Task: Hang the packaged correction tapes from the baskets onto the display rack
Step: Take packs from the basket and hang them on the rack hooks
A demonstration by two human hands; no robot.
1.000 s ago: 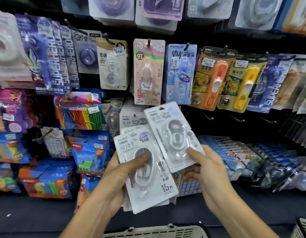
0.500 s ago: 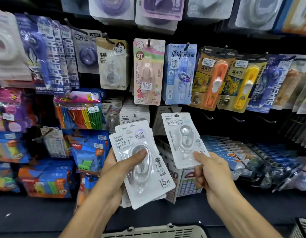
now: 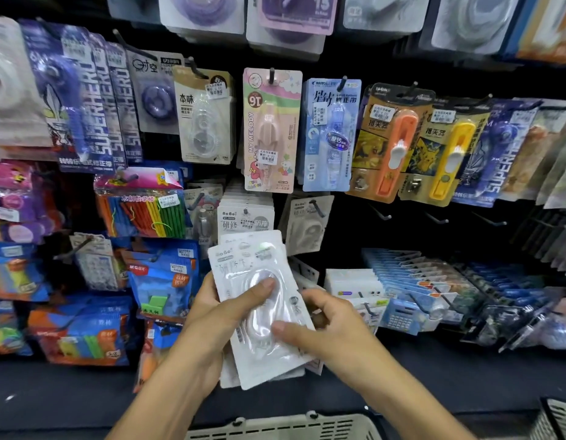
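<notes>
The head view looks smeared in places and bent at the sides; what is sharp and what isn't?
Head view: the white stack in the hands is motion-blurred with glare on its blister; the My Melody card reads sharp; wide-angle distortion tilts packs near the right edge.

Packaged correction tapes (image 3: 272,130) hang from the display rack's (image 3: 402,230) hooks.

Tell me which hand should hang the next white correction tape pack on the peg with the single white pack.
Right, probably. The right hand pinches the top pack of the stack, and the peg lies up on its side. The left hand grips the whole stack.
</notes>
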